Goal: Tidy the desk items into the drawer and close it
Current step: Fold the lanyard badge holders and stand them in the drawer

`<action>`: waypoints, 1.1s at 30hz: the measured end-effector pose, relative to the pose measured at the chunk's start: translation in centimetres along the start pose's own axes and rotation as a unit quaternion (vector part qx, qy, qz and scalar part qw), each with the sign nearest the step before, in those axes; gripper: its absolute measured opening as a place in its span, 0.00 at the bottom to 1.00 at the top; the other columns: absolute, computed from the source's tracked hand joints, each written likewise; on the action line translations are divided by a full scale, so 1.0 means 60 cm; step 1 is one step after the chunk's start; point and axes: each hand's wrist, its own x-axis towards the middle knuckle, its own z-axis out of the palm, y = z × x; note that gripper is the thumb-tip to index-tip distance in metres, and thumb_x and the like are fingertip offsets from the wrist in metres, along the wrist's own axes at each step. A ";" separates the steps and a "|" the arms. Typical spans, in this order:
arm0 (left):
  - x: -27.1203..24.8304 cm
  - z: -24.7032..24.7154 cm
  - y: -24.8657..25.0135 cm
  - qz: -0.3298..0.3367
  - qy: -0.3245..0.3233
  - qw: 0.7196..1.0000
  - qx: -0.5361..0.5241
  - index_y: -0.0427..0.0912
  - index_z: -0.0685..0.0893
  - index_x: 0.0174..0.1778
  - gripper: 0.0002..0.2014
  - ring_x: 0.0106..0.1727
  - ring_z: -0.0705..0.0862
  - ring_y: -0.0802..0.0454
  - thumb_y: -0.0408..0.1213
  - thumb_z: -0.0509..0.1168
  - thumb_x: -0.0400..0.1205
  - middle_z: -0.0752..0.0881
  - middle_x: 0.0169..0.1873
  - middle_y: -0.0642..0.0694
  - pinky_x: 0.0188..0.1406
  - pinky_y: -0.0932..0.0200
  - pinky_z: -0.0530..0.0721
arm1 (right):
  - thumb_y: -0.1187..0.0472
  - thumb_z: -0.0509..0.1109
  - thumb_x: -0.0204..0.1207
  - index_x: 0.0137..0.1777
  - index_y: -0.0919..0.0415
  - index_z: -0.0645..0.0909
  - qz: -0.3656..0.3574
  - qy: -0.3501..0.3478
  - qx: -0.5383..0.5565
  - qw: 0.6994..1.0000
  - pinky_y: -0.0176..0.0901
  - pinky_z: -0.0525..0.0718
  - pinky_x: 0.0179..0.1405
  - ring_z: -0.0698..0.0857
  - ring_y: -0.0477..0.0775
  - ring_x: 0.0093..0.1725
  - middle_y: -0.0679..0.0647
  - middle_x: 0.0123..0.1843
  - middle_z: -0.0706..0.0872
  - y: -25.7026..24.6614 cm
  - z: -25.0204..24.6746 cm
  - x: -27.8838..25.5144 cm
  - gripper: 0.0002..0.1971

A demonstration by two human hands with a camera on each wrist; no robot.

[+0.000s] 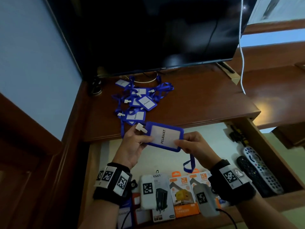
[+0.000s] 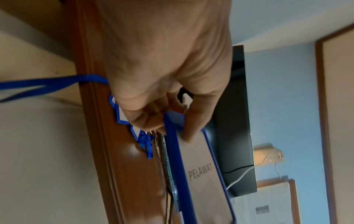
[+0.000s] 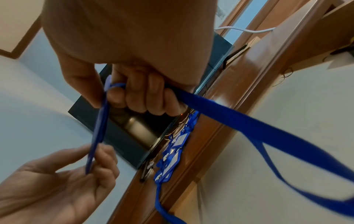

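drawer [image 1: 270,146] rear floor bare | front: boxes [image 1: 183,195] | right: remotes [image 1: 259,174]

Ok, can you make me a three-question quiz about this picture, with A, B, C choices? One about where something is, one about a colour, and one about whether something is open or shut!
1. Where are the remote controls?
A. On the desk
B. In the drawer's right side
C. Under the TV

2. What colour frames the badge holder held by the left hand and right hand?
A. Red
B. Green
C. Blue

3. How is the drawer?
A. Open
B. Shut
C. Missing

Answers: 1 B, both remotes lie along the drawer's right wall. 2 C, its rim is blue around the card reading PELAWAT. 3 A, it is pulled out with its contents showing.
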 end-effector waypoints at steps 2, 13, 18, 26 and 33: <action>0.004 -0.012 0.008 -0.007 0.016 0.999 0.031 0.41 0.80 0.52 0.23 0.51 0.87 0.41 0.11 0.66 0.68 0.87 0.44 0.41 0.47 0.49 0.87 | 0.69 0.67 0.79 0.23 0.60 0.72 0.005 -0.001 -0.007 1.000 0.29 0.70 0.26 0.68 0.39 0.20 0.44 0.19 0.74 -0.003 0.005 0.002 0.21; -0.006 -0.022 0.036 -0.064 -0.115 0.915 0.382 0.38 0.88 0.48 0.13 0.39 0.88 0.62 0.28 0.78 0.69 0.91 0.43 0.46 0.30 0.73 0.81 | 0.77 0.65 0.77 0.24 0.63 0.74 0.000 -0.006 -0.047 0.999 0.23 0.71 0.21 0.76 0.34 0.18 0.42 0.15 0.78 -0.029 -0.006 -0.001 0.20; -0.002 -0.002 0.000 -0.057 -0.068 0.927 0.366 0.42 0.88 0.49 0.13 0.38 0.81 0.55 0.35 0.79 0.70 0.90 0.45 0.43 0.36 0.64 0.78 | 0.74 0.67 0.77 0.27 0.63 0.79 0.002 0.002 -0.046 0.999 0.22 0.72 0.23 0.78 0.34 0.20 0.42 0.20 0.82 -0.036 -0.034 0.009 0.16; 0.022 0.004 0.020 -0.088 -0.024 0.901 0.425 0.38 0.86 0.46 0.09 0.45 0.88 0.51 0.25 0.75 0.73 0.90 0.45 0.42 0.39 0.63 0.85 | 0.67 0.72 0.77 0.18 0.56 0.68 -0.004 -0.012 -0.110 0.994 0.37 0.66 0.25 0.65 0.43 0.18 0.44 0.16 0.67 -0.028 -0.054 0.026 0.26; 0.038 0.008 0.062 -0.027 0.069 0.954 0.289 0.39 0.85 0.47 0.07 0.34 0.81 0.52 0.25 0.69 0.77 0.88 0.38 0.43 0.28 0.64 0.72 | 0.64 0.67 0.80 0.20 0.58 0.65 -0.041 0.077 -0.005 0.996 0.43 0.56 0.26 0.57 0.49 0.22 0.53 0.20 0.61 -0.030 -0.080 0.040 0.26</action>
